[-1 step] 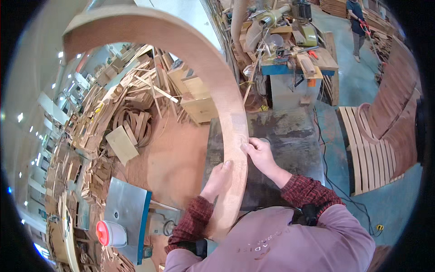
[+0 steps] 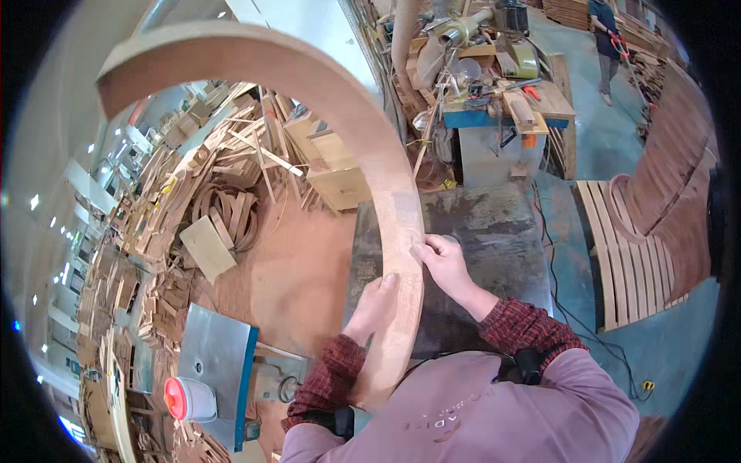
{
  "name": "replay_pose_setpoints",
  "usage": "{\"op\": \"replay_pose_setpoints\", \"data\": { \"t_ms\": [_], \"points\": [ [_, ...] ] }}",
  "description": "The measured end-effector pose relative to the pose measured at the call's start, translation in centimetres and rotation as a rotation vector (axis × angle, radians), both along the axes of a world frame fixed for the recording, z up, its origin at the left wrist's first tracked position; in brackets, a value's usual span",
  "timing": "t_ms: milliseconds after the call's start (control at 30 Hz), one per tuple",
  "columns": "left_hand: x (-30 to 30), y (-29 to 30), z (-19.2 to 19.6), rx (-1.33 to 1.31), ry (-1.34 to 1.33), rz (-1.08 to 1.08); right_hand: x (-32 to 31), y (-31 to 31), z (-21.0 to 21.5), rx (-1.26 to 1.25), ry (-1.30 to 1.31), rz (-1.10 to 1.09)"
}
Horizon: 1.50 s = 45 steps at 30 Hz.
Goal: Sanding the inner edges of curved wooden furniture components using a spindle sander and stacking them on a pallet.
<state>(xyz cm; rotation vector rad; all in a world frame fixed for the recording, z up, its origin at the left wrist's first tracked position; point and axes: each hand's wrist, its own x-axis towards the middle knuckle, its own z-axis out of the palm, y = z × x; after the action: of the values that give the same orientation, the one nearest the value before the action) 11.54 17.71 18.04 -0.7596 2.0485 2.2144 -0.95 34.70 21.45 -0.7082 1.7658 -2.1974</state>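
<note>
A large curved wooden piece [image 2: 376,147], a broad arc of pale brown wood, sweeps from close to my body up and round to the far left. My left hand [image 2: 372,307] grips its left edge, thumb on the upper face and fingers hidden beneath. On the opposite edge, a little farther away, my right hand [image 2: 441,262] holds it with the thumb on top. Behind the arc lies a dark, scuffed flat tabletop [image 2: 486,255]. I cannot tell whether the wood's near end rests on anything.
Left stand a metal table [image 2: 212,339] and a white bucket with a red lid [image 2: 189,399]; wood scraps [image 2: 193,193] pile beyond. A cluttered workbench [image 2: 505,116] is ahead. Right are a slatted wooden pallet [image 2: 633,270] and a black cable [image 2: 567,309]. Another person [image 2: 608,46] stands far right.
The far end of the curved wooden piece has dipped slightly and shifted a little left. Both hands keep nearly the same hold on it.
</note>
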Motion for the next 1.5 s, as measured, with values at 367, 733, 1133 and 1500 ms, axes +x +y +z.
{"op": "replay_pose_setpoints", "data": {
  "t_ms": [367, 733, 1133, 1500],
  "points": [
    [-1.9, 4.7, 0.4, -0.205, 0.240, -0.182, 1.3, 3.5, 2.5, -0.157, 0.017, -0.173],
    [-4.0, 6.1, 1.4, -0.122, 0.336, -0.195, 2.7, 4.8, 1.6, -0.011, 0.280, -0.245],
    [-4.5, 3.8, 0.8, -0.328, 0.235, -0.204, -1.4, 2.7, -0.9, -0.075, -0.056, -0.065],
    [-3.4, 6.5, -1.2, -0.002, 0.091, -0.491, -4.6, 8.5, 2.0, -0.511, -0.374, 0.272]
  ]
}}
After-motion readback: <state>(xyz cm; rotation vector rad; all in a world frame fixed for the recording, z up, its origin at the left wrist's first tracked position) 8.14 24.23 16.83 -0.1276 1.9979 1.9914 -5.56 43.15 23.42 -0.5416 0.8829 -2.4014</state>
